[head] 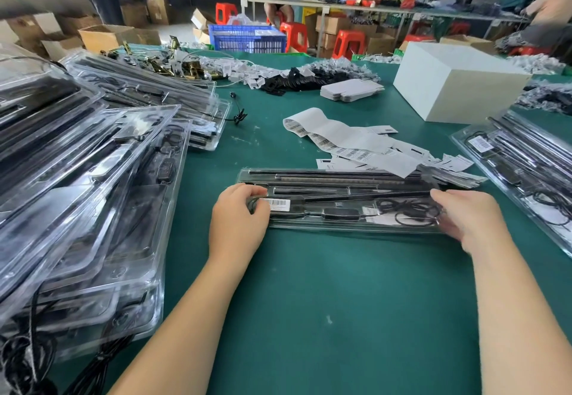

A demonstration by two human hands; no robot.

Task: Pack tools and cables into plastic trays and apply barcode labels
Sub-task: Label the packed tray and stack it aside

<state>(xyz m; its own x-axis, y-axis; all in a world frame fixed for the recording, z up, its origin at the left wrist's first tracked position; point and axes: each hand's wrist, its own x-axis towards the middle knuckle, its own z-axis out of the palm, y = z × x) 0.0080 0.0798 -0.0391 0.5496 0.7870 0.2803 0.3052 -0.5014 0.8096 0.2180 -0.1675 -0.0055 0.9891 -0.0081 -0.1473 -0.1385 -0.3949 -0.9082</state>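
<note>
1. Green counter (pixel 309 286) fills the view, its covering marked with a few pale specks.
2. Dead centre, a clear plastic tray (pixel 340 199) lies flat and lengthwise, black rods and a coiled cable inside, a barcode label (pixel 278 203) on its left end.
3. Just behind it, a label strip (pixel 340 138) curls across a scatter of white tags (pixel 445 161).
4. Left side, there's a heaped stack of trays (pixel 80 196), overlapping and tilted.
5. Right edge, more filled trays (pixel 520 165).
6. Far right, a white box (pixel 455 85) sits upright.
7. Back of the counter: folded cartons (pixel 349 89), black parts (pixel 294 80), small white pieces.
8. A loose black cable (pixel 238 113) lies beside the left trays.
</note>
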